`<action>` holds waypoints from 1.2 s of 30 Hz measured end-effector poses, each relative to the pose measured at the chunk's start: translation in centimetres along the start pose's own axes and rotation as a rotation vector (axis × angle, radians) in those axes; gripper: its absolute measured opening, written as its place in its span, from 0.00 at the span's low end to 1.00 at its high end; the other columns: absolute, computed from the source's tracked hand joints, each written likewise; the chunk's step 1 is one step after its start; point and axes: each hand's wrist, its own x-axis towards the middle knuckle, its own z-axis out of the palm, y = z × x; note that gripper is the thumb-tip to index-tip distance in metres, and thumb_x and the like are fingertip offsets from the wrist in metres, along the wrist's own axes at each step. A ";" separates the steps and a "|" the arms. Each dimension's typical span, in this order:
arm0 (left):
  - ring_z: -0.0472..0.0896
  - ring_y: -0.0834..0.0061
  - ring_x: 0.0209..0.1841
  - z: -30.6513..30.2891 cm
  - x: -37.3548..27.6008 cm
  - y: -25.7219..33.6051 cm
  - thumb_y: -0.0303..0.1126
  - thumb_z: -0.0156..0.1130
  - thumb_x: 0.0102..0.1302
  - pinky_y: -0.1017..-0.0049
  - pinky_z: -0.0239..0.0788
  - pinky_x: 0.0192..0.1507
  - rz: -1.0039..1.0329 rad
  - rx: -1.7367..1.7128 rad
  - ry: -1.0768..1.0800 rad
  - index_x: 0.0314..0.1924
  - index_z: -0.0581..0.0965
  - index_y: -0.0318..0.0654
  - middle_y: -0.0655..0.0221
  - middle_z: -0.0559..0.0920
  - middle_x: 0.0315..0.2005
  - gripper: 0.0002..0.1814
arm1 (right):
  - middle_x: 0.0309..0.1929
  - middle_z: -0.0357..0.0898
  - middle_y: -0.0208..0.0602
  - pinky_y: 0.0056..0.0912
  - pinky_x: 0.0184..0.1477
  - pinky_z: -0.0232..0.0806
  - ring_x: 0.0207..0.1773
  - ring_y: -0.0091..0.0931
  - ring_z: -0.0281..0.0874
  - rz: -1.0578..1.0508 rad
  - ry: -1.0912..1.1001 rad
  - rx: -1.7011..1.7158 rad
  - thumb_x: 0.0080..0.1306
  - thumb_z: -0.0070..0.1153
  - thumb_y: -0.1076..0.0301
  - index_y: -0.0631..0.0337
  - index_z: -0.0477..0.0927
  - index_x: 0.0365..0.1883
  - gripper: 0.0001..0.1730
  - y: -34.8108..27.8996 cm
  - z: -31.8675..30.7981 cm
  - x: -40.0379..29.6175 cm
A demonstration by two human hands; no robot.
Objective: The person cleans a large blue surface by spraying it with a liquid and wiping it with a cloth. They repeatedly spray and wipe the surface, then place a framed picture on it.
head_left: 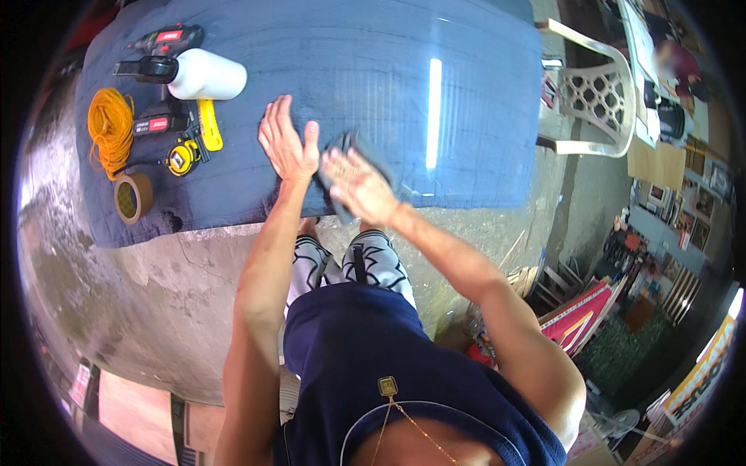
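Note:
A clear, glossy sheet [472, 116] lies over the blue cloth covering [233, 192] of the table, reflecting a bright strip of light. My left hand [287, 140] is spread palm down near the sheet's left side, with nothing in it. Just to its right, my right hand [358, 183] presses on a folded dark grey cloth [345, 143] near the table's front edge; hand and cloth are slightly blurred. The cloth's underside and the right fingertips' exact hold on it are hidden.
At the table's left are a cordless drill [160, 123], a white spray bottle [213, 74], a yellow-handled tool [210, 125], orange cord [111, 128], a tape measure [182, 158] and a tape roll [133, 198]. A plastic chair [600, 87] stands right; beyond it, a person [682, 67] sits.

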 end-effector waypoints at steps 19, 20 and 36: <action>0.77 0.77 0.47 -18.8 -3.2 -1.7 0.26 0.68 0.58 0.75 0.65 0.55 -0.169 -0.786 -0.574 0.46 0.79 0.31 0.68 0.82 0.44 0.15 | 0.44 0.80 0.43 0.32 0.52 0.66 0.49 0.28 0.75 0.462 0.435 1.069 0.74 0.42 0.51 0.65 0.75 0.54 0.26 -18.7 -0.5 2.4; 0.77 0.78 0.47 -19.1 -2.3 -1.9 0.25 0.68 0.59 0.76 0.66 0.55 -0.275 -0.722 -0.561 0.44 0.80 0.30 0.68 0.82 0.43 0.13 | 0.46 0.80 0.43 0.33 0.53 0.66 0.50 0.29 0.75 0.474 0.501 1.027 0.74 0.43 0.51 0.66 0.75 0.54 0.25 -18.7 -1.5 1.7; 0.79 0.72 0.41 -4.2 -5.5 5.4 0.41 0.68 0.61 0.74 0.70 0.46 -0.578 -0.179 -0.439 0.58 0.72 0.28 0.58 0.81 0.44 0.30 | 0.49 0.77 0.47 0.38 0.52 0.70 0.49 0.39 0.77 1.161 0.798 0.090 0.53 0.63 0.71 0.65 0.74 0.56 0.29 12.0 -11.1 -28.1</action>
